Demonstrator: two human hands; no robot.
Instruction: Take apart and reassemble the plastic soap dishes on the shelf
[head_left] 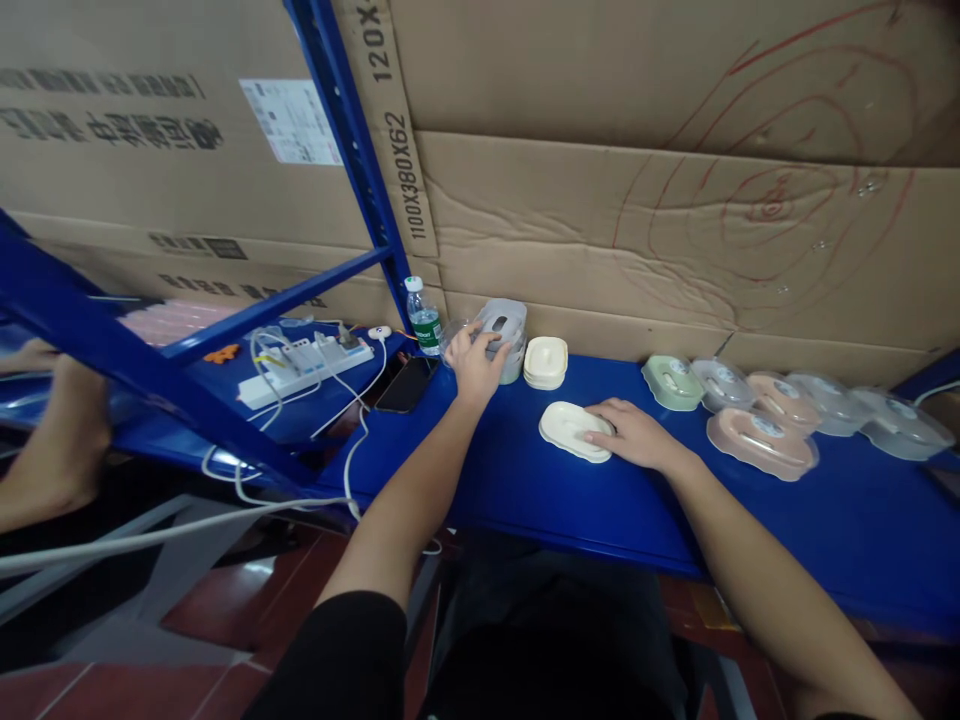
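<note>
A cream oval dish with a shallow middle lies on the blue shelf. My right hand grips its right end, thumb over the near rim and fingers at the far side. Farther left, my left hand has its fingers curled on the near left side of a stack of grey dishes, at the top piece. A clear plastic cover shows beside those fingers, partly hidden. Just right of the grey stack stands a short stack of cream square dishes.
Several clear-lidded dishes in green, grey and pink line the right side. A water bottle, a phone and a power strip with cables lie left. Another person's arm shows beyond the blue post.
</note>
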